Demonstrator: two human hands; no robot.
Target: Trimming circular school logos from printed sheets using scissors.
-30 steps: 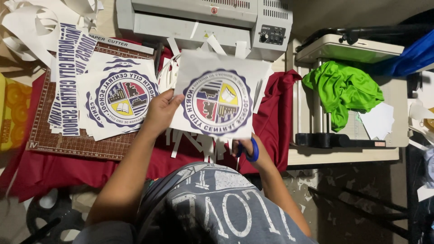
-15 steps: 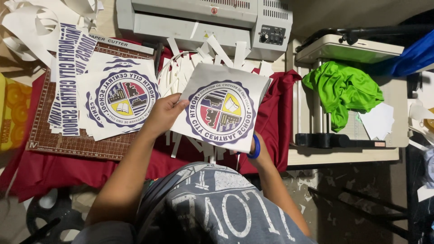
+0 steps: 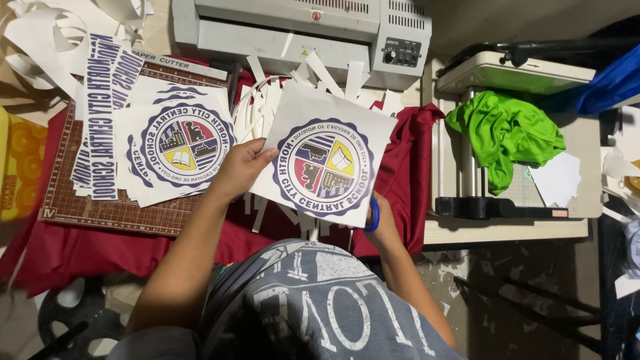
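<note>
Head view, the only one. My left hand (image 3: 241, 167) is pinching the left edge of a white sheet printed with a round school seal (image 3: 325, 163), thumb on top, fingers under. My right hand (image 3: 379, 223) is sitting at the sheet's lower right corner, mostly hidden behind the paper; it is closed through the blue handle of a pair of scissors (image 3: 373, 215), blades not visible, so I cannot tell whether they are cutting.

Change: compared with a second ago, the sheet is turning. The seal was sitting roughly square to me, then tilting; now it is rotated so its lettering is running upside down and the bottom edge is swinging toward the scissors. My left hand is feeding the turn, which reads as working round the outline of the seal.

The sheet is being held up above the red cloth (image 3: 400, 167), over a heap of white paper strips (image 3: 270, 100). Left of it, a stack of similar seal prints (image 3: 177, 143) is lying on the brown cutting mat (image 3: 100, 213). A grey laminator (image 3: 300, 30) is sitting at the top, and a green cloth (image 3: 503, 133) is draped over the paper trimmer (image 3: 507, 207) on the right.
</note>
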